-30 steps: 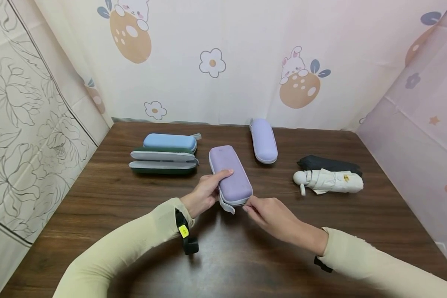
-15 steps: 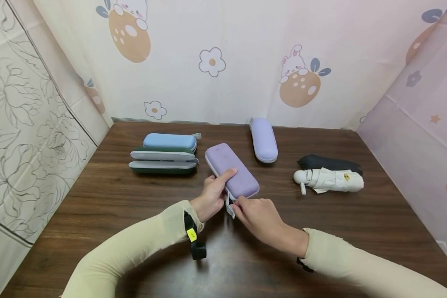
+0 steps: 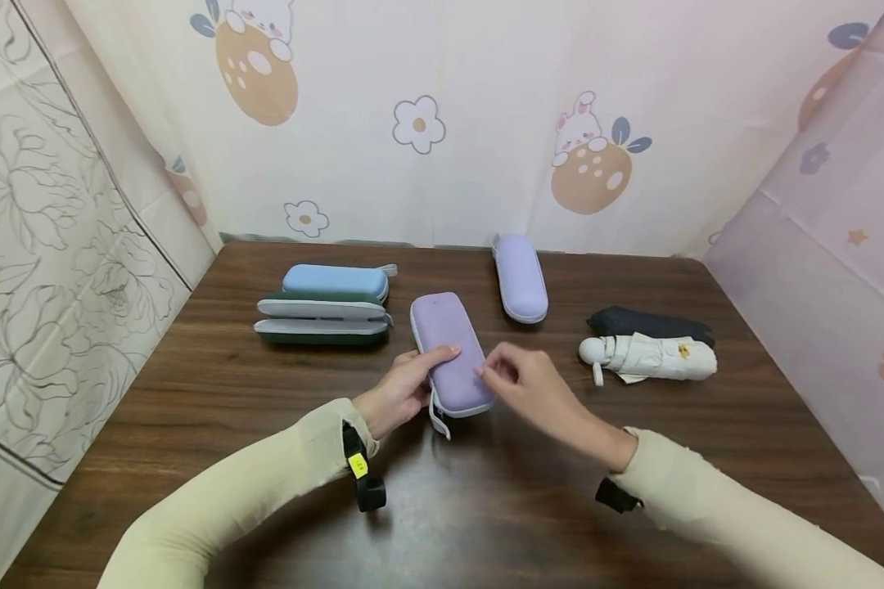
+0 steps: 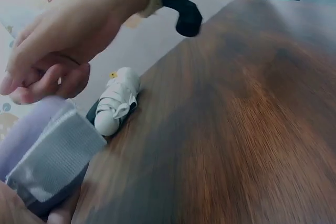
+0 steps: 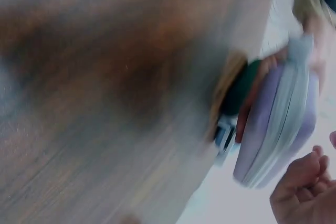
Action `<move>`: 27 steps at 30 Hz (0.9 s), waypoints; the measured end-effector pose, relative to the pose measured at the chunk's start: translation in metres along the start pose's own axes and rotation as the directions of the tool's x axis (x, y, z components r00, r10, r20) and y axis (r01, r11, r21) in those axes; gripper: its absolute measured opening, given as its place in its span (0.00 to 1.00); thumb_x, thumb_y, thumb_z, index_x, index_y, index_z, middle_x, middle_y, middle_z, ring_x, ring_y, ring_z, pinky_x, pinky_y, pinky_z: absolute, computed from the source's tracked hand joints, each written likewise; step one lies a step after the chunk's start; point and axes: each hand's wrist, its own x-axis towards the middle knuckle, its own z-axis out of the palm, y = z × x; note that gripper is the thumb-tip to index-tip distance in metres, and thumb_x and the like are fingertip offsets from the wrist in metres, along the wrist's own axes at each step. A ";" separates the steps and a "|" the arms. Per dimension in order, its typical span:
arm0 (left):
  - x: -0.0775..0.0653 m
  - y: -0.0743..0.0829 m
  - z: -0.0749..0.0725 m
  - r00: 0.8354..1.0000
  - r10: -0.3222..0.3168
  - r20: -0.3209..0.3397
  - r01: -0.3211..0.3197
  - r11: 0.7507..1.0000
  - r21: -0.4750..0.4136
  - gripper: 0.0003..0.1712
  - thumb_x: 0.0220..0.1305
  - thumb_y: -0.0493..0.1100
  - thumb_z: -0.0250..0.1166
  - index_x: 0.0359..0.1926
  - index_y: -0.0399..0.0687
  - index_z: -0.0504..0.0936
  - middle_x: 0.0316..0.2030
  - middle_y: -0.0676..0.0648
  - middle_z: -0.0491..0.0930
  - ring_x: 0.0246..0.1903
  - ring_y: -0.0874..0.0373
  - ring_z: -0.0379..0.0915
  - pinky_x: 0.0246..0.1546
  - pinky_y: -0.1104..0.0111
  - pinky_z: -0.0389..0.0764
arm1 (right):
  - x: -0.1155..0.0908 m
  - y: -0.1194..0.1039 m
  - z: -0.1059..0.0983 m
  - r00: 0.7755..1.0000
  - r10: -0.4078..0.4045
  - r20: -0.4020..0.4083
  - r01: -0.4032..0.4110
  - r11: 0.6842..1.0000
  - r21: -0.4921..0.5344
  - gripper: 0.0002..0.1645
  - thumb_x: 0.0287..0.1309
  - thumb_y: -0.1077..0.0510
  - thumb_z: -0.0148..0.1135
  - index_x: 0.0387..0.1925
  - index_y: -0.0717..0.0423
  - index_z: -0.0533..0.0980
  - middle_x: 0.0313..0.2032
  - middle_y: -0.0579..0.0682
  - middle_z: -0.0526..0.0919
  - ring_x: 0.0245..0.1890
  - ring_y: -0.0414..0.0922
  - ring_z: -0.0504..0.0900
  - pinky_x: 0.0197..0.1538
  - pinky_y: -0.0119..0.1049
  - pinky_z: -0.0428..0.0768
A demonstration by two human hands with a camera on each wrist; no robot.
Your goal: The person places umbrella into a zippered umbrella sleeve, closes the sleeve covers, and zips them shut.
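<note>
Behind everything hangs one white cloth printed with rabbits and flowers [image 3: 486, 49]. Before it spreads one dark brown wood-grain desk [image 3: 501, 532]. Two cream sleeves [image 3: 228, 491] reach in from the near edge.

At right lie two folded umbrellas: a white cloth one with a round knob [image 3: 656, 358], and just beyond it a black cloth one [image 3: 651, 322], partly hidden.

There are four long, rounded cases. At far left, a dark green one with two pale grey bands [image 3: 322, 309] blocks part of a light blue one [image 3: 335, 280]. A pale lavender one [image 3: 521, 280] lies apart, far and right of centre. The fourth, a dusky purple case [image 3: 462, 384] with a grey zip band, is over the middle of the desk.

Of two hands, the left hand [image 3: 403, 388] grips its left side, thumb across the top. The right hand [image 3: 538, 388] is at its right side, fingers curled in on themselves; whether they touch it, I cannot tell. One light grey tab [image 3: 439, 421] hangs from its near end.
</note>
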 end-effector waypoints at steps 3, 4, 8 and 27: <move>-0.002 0.001 -0.005 0.999 -0.007 0.035 0.006 1.000 0.025 0.25 0.57 0.39 0.66 0.54 0.34 0.72 0.34 0.45 0.82 0.35 0.54 0.80 0.38 0.62 0.81 | 0.012 0.009 -0.008 0.977 0.197 0.079 -0.210 0.952 0.222 0.12 0.63 0.53 0.61 0.38 0.60 0.74 0.24 0.50 0.73 0.22 0.43 0.71 0.24 0.34 0.73; -0.003 0.001 -0.006 0.999 -0.008 0.049 0.006 1.000 0.031 0.25 0.58 0.39 0.66 0.54 0.33 0.71 0.34 0.45 0.82 0.35 0.54 0.80 0.38 0.62 0.81 | 0.015 0.013 -0.009 0.958 0.257 0.124 -0.282 0.916 0.286 0.16 0.64 0.52 0.59 0.42 0.62 0.73 0.27 0.53 0.74 0.23 0.44 0.72 0.25 0.35 0.75; -0.007 0.001 -0.009 0.994 -0.008 0.106 0.004 0.999 0.043 0.24 0.59 0.38 0.64 0.55 0.32 0.71 0.36 0.44 0.82 0.37 0.53 0.80 0.41 0.60 0.80 | 0.021 0.023 -0.008 0.865 0.383 0.325 -0.500 0.717 0.486 0.28 0.66 0.49 0.54 0.56 0.69 0.66 0.38 0.58 0.74 0.31 0.45 0.77 0.34 0.38 0.81; -0.012 0.003 -0.013 0.986 -0.035 0.162 0.014 0.992 0.128 0.24 0.65 0.42 0.62 0.56 0.31 0.71 0.35 0.44 0.82 0.36 0.56 0.80 0.40 0.62 0.80 | 0.034 0.025 0.011 0.785 0.415 0.461 -0.617 0.452 0.644 0.24 0.66 0.52 0.55 0.52 0.68 0.71 0.30 0.48 0.84 0.34 0.42 0.83 0.41 0.40 0.80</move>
